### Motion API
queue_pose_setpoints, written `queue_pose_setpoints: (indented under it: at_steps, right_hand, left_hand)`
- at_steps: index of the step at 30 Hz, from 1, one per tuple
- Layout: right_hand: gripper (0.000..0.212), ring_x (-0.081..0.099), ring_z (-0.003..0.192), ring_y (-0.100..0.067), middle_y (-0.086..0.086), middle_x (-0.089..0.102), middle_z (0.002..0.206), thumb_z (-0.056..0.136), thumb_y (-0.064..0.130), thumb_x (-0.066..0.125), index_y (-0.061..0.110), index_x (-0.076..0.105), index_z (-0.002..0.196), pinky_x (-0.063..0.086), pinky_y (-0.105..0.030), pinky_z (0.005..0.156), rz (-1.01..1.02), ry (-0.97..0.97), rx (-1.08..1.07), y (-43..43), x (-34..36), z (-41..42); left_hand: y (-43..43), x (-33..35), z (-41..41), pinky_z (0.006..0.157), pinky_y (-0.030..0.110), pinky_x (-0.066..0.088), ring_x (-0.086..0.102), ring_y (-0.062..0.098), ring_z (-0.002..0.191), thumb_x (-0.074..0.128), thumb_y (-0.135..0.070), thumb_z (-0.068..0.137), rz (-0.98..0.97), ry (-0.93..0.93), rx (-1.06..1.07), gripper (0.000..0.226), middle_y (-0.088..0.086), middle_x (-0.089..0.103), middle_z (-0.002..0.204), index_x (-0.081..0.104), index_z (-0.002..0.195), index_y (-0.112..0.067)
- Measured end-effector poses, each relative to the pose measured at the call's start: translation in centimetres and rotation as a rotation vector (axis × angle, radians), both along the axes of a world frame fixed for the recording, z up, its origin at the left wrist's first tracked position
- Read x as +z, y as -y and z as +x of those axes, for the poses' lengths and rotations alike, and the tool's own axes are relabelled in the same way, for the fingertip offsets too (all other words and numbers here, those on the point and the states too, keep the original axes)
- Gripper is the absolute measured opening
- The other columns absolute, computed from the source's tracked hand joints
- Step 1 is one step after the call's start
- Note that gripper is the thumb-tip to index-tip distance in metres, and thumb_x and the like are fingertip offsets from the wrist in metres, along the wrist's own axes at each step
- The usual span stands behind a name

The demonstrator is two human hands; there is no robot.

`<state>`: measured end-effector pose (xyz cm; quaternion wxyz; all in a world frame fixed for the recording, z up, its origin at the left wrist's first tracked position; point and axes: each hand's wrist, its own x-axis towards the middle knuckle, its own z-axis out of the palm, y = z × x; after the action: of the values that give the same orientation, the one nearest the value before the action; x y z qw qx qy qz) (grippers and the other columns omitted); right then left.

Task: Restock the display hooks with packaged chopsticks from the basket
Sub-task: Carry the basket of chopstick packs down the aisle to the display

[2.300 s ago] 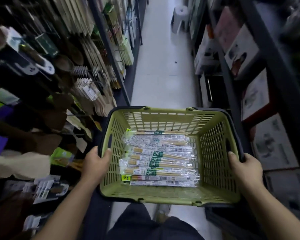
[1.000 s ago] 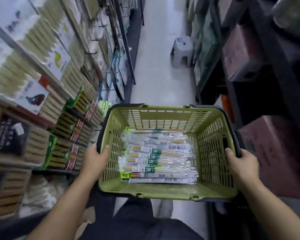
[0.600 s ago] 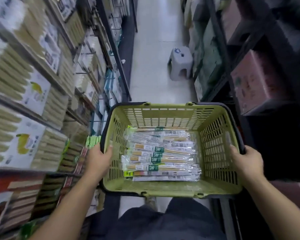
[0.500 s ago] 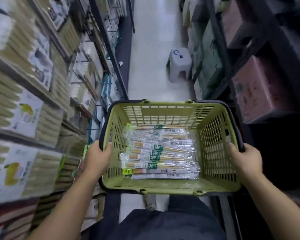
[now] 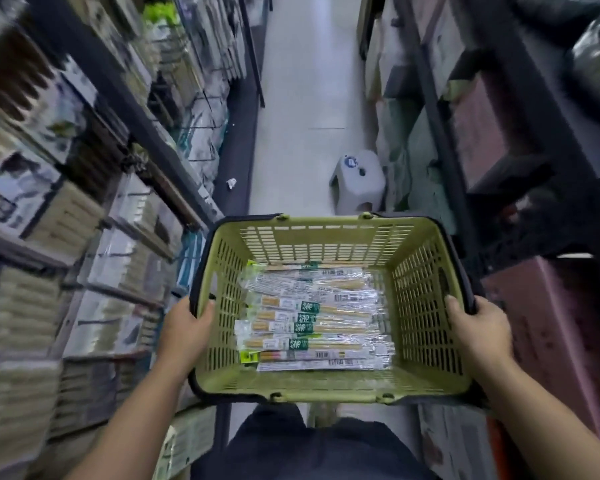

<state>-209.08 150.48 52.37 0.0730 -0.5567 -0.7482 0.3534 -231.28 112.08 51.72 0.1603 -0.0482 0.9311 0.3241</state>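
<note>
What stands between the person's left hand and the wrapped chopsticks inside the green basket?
Head view: only the slotted left wall of the green plastic basket, whose rim the left hand grips, separates it from the clear-wrapped wooden chopstick packs.

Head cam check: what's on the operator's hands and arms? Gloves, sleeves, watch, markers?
Nothing worn that shows. Left hand and right hand are bare, with no gloves. Left forearm and right forearm are uncovered to the frame edge, with no sleeve in view. No watch, wristband, cable or marker at either wrist.
</note>
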Motion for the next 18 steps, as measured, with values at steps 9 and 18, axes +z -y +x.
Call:
queue_pose_setpoints:
  at_steps: [9, 18]
  right_hand:
    - [0.032, 0.066, 0.073, -0.032, -0.006, 0.068, 0.075, 0.093, 0.043, 0.063, 0.013, 0.065, 0.08, 0.055, -0.041, 0.07, -0.013, 0.01, 0.006, -9.2, 0.8, -18.2]
    - [0.037, 0.066, 0.085, -0.038, -0.013, 0.069, 0.088, 0.095, 0.044, 0.06, 0.008, 0.069, 0.095, 0.05, -0.039, 0.07, -0.004, 0.036, 0.086, -16.4, 1.3, -35.8]
  left_hand:
    - [-8.7, -1.4, -17.0, 0.061, 0.036, 0.054, 0.069, 0.03, 0.071, 0.065, -0.032, 0.099, 0.127, 0.034, 0.066, 0.019, 0.007, 0.071, 0.077, 0.066, 0.087, -0.018]
    - [-15.3, -1.4, -32.8, 0.057, 0.03, 0.044, 0.065, 0.024, 0.067, 0.064, -0.025, 0.099, 0.117, 0.045, 0.1, 0.018, 0.004, 0.068, 0.072, 0.064, 0.083, -0.018]
